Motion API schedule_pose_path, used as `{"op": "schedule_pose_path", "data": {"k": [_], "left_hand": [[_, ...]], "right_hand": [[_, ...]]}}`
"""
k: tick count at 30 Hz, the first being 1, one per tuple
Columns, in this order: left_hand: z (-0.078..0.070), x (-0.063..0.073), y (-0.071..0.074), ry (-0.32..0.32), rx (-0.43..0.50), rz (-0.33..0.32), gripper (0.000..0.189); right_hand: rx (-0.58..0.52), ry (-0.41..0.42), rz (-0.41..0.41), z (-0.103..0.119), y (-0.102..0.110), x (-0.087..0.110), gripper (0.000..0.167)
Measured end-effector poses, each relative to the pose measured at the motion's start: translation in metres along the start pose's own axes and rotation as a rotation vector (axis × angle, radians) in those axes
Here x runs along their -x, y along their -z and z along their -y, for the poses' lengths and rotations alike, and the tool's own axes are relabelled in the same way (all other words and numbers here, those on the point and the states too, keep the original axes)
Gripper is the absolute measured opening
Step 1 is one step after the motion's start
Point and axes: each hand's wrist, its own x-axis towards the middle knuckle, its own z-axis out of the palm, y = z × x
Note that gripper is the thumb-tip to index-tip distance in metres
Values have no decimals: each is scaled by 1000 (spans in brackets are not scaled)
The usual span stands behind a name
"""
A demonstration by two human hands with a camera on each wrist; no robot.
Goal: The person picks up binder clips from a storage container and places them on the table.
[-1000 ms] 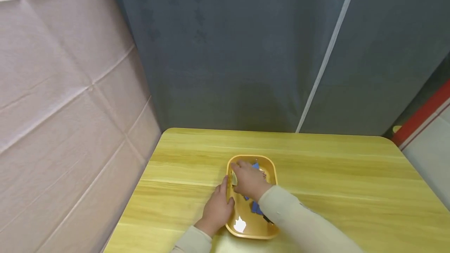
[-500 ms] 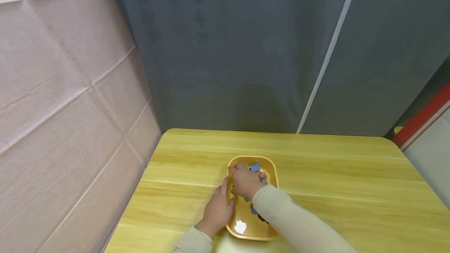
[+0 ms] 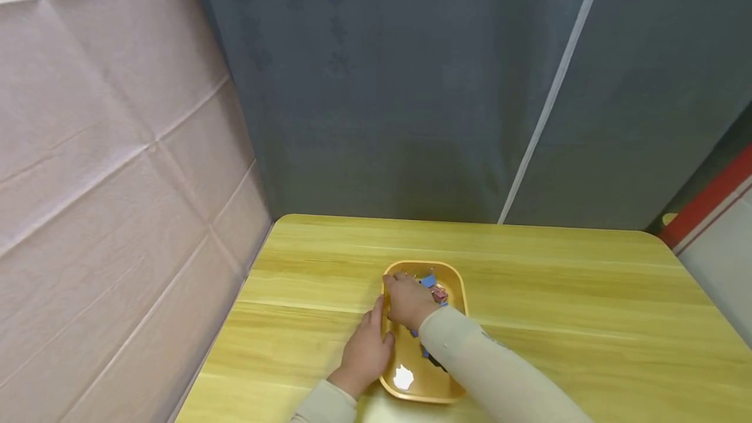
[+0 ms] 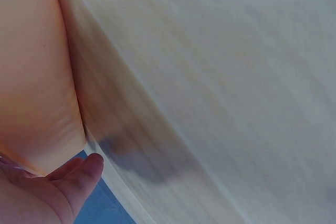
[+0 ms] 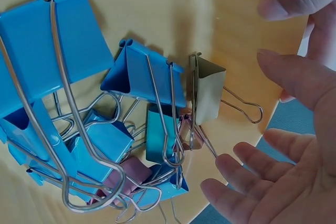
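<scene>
My left hand (image 3: 364,351) holds the left wall of the yellow-orange plastic tray (image 3: 420,397), thumb over the rim and fingers along the outside. Inside the tray, my right hand (image 3: 410,302) is at the left wall with fingers spread. The right wrist view shows its fingers (image 5: 247,171) beside a beige binder clip (image 5: 209,90), with nothing seen between them. Several blue binder clips (image 5: 152,74), a teal one (image 5: 160,135) and a pink one (image 5: 131,171) lie heaped nearby. My right hand and sleeve hide part of the heap in the head view.
The tray stands on a wood-grain table (image 3: 558,279). Behind the table hangs a dark grey curtain (image 3: 376,83). Pale creased sheeting (image 3: 117,181) covers the left side, and a red strip (image 3: 711,194) runs at the right.
My right hand has shifted slightly left over the tray wall, exposing the pink clip. The beige clip, visible by its fingers earlier, is now covered in the head view. My left hand stays put.
</scene>
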Motion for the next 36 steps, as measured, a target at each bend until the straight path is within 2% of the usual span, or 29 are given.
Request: {"op": "schedule_pose_path", "data": {"k": [10,22,36], "left_hand": [[0,0,-2,2,-7,-11,68],[-1,-1,-3,4,-6,-23,68],[-4,-1,-3,15,8,0,70]], "right_hand": [[8,-21,-11,-2,0,0,56],[30,-42,35,-3,-3,-4,56],[84,-70,74,-7,-11,-12,50]]}}
